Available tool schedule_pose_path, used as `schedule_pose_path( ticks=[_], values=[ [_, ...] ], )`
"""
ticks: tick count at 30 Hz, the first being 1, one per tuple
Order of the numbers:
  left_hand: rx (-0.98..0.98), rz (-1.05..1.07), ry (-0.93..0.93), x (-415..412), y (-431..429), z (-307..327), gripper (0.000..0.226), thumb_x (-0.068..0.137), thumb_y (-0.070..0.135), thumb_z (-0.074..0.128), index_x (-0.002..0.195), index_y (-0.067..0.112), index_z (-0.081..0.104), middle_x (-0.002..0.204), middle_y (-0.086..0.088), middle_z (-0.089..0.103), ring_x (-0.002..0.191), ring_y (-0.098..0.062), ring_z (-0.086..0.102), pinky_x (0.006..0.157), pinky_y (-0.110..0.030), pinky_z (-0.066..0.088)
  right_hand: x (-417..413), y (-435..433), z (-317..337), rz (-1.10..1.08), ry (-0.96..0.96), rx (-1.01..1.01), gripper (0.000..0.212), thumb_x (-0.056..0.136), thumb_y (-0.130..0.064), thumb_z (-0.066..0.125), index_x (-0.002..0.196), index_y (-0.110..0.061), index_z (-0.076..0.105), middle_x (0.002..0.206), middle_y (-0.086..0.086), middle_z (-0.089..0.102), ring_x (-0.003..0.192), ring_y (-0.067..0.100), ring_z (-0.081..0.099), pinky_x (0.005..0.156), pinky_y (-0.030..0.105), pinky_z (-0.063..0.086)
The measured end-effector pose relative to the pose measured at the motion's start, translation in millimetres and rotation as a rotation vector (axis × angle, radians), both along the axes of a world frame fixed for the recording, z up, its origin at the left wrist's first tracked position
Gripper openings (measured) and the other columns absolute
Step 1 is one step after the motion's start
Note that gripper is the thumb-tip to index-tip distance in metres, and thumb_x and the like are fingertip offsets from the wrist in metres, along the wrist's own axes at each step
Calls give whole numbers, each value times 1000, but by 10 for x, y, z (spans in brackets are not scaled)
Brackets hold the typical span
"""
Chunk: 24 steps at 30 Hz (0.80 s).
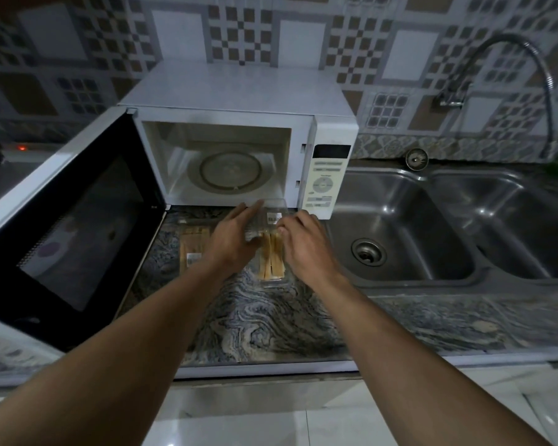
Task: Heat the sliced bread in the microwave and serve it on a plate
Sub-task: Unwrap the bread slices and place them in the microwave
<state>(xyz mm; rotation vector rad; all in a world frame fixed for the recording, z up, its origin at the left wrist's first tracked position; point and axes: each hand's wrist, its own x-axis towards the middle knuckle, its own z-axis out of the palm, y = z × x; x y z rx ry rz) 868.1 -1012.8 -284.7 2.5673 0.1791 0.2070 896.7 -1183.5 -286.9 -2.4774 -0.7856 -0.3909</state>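
- The microwave (232,91) stood on the marbled countertop (271,317) against the tiled wall, its door (78,226) swung fully open to the left.
- The glass turntable (231,170) sat bare inside the cavity.
- The bread package (273,259), a clear wrapper with pale slices standing on edge, lay on the countertop just in front of the microwave's opening, outside the cavity.
- A white label (273,217) showed on the wrapper's upper end, between the two hands.
- The left hand (236,233) was on the left side of the wrapper, its fingers fairly straight and laid against the plastic; the thumb was hidden.
- The right hand (303,239) was on the right side, its fingers curled and pinching the wrapper close to the label.
- The hands were near each other but apart, with the package between them.
- A second package (192,249) of bread lay flat on the countertop just left of the first, partly behind the left forearm.
- A steel double sink (406,220) lay to the right of the microwave, with a curved tap (451,98) mounted on the wall above it.
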Motion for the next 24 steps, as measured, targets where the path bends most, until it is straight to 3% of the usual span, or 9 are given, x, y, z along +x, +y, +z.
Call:
schedule_pose_path(
  ticks=[4,6,9,13,15,18,21,24],
  values=[
    [-19,-104,-116,119,60,44,45,94,25,65,138,23,57,139,-6,58,125,-27,56,96,-30,45,36,18,64,-53,80,172,24,104,-17,44,125,-14,57,119,7,59,111,24,53,92,46,48],
    [-26,-123,-153,128,68,58,39,96,27,62,134,20,61,130,-4,65,119,-24,61,92,-28,46,32,45,34,-155,167,284,32,105,-21,41,137,-20,44,132,7,57,119,24,54,95,45,50],
    [-90,-101,-166,186,111,41,39,96,33,61,134,22,61,121,-6,70,113,-20,65,89,-26,47,9,94,-42,-303,283,355,35,106,-25,37,140,-24,36,132,8,54,112,26,56,86,42,51],
    [-202,-86,-147,285,137,69,46,94,49,57,132,24,61,101,-6,75,103,-20,68,86,-35,55,15,187,-194,-359,448,181,39,104,-28,40,142,-19,40,131,10,58,112,31,59,83,34,47],
    [-277,-68,-118,321,132,73,47,94,53,56,131,26,62,103,-5,74,103,-18,68,88,-38,55,19,269,-277,-345,535,88,39,102,-36,46,135,-17,44,124,14,62,106,35,62,82,39,52],
    [-407,-69,-93,343,120,56,47,91,61,54,129,34,61,115,-2,71,112,-14,64,94,-39,55,19,401,-384,-333,594,42,49,92,-52,61,121,-13,52,114,14,65,103,35,64,74,34,47],
    [-464,-65,-104,298,77,63,41,93,59,53,125,36,63,118,1,70,113,-12,63,97,-33,52,8,510,-440,-382,576,25,64,83,-62,68,121,-12,54,114,13,65,104,34,64,70,31,42],
    [-450,-61,-128,275,54,48,38,95,56,52,124,34,65,113,3,71,108,-10,64,86,-17,50,11,587,-453,-427,527,-44,72,81,-66,67,124,-10,51,120,13,63,111,34,61,76,38,49]
  ],
)
